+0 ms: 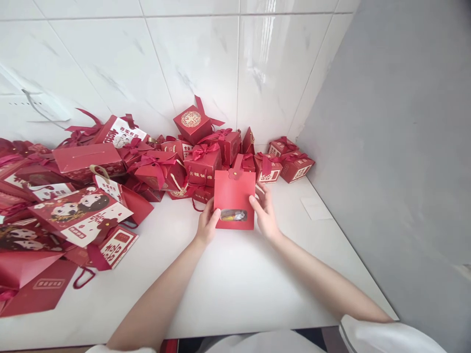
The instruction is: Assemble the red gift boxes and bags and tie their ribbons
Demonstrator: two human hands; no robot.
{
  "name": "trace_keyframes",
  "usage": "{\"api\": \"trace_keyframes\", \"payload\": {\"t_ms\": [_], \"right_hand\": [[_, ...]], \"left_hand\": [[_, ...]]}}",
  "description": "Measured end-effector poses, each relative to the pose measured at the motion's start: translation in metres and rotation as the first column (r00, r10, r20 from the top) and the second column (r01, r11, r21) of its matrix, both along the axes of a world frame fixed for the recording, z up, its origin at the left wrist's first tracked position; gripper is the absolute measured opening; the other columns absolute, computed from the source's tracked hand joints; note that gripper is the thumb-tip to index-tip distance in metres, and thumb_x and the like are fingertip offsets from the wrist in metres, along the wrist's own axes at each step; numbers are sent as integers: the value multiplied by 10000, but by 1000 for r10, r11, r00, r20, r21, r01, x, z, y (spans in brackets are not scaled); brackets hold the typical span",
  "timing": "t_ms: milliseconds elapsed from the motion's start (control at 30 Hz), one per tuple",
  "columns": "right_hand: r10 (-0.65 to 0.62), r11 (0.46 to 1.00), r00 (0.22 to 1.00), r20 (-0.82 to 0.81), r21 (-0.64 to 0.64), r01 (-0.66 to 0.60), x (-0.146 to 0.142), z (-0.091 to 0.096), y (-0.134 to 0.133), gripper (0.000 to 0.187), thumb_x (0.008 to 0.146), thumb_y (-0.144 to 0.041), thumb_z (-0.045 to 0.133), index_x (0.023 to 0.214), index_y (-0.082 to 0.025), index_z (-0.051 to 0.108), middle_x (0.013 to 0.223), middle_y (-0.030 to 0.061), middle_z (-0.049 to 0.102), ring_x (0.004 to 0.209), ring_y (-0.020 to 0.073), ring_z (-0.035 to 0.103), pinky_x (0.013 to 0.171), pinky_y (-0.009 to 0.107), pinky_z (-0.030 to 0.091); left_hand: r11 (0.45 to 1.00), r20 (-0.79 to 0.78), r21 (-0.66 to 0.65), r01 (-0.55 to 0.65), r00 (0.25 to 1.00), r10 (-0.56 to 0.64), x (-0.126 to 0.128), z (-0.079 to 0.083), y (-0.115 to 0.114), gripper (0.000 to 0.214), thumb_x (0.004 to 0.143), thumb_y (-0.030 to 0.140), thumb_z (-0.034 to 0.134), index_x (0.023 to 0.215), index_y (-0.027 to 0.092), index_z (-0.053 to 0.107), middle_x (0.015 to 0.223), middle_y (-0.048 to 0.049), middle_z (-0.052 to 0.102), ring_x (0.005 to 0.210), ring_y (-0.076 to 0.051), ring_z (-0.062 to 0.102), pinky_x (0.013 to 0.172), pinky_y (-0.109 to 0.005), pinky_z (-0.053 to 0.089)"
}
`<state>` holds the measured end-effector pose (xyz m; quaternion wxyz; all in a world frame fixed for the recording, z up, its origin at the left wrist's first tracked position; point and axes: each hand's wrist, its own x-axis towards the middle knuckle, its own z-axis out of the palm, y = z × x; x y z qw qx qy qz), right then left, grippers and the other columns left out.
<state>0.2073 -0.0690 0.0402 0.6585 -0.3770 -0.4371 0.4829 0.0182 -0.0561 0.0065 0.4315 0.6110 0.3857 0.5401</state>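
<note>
Between both hands a red gift box point(234, 191) is held upright above the white table. It has an oval clear window low on its front, with something yellow and silvery showing inside. A red tab with a small flower-shaped clasp closes its top. My left hand point(208, 223) grips the lower left edge, thumb on the front. On the right edge, my right hand point(267, 211) holds with its thumb in front and the fingers partly hidden behind. Just behind stand a box with gold lettering point(202, 164) and a ribboned box point(268, 169).
A heap of red gift boxes point(88, 159) with ribbons covers the table's left side. More boxes line the tiled wall point(191, 54), and two stand at the back right corner point(298, 166). A white paper piece point(316, 208) lies near the grey wall point(386, 147).
</note>
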Motion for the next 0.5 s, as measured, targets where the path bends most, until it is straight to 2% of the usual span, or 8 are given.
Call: {"api": "trace_keyframes", "payload": {"t_ms": [67,167,233,300,367,500], "right_hand": [[-17,1000,1000,-13,-20,17,-4,-17,-12,495,880,-470,652,1299,-316,439,1453,79,491,1129,200,610,941,382,517],[-102,990,995,-11,-94,101,-7,-34,-18,302,881,-496,637,1015,-250,525,1118,37,641,953,178,618,843,331,509],[-117,983,993,-3,-142,115,-9,-40,-14,315,905,-534,580,876,-226,518,921,13,631,849,170,593,799,317,490],[-105,983,994,37,-147,109,-9,-43,-8,358,938,-562,498,837,-218,516,867,10,608,803,168,566,773,314,476],[-95,985,991,98,-133,108,-9,-44,-5,377,956,-573,443,833,-222,506,849,4,592,780,166,542,751,309,461],[-80,990,981,174,-104,99,-7,-43,-7,363,957,-569,449,838,-229,494,827,-5,569,763,165,517,740,303,433]], "left_hand": [[1000,2,7,7,1000,-7,2,2,-2,521,953,492,515,1379,193,506,1393,-123,571,1335,-286,498,1093,-398,413],[1000,-6,-10,-22,1000,22,3,4,-5,511,958,487,512,1379,204,447,1298,-123,618,1222,-262,580,1009,-387,471],[998,-71,-30,-57,996,55,2,4,-5,398,963,485,503,1233,194,522,1104,-87,675,1029,-231,644,905,-360,501],[998,-139,-36,-53,989,48,-1,2,-2,346,977,490,464,1070,182,590,978,-61,677,932,-215,640,867,-345,496],[999,-151,-41,-21,988,15,-4,-1,1,389,989,489,418,1053,170,632,1012,-73,679,982,-229,628,903,-350,486],[999,-154,-24,24,988,-28,-8,-9,9,453,1000,457,375,1209,160,645,1210,-105,659,1138,-263,596,998,-384,456]]}}
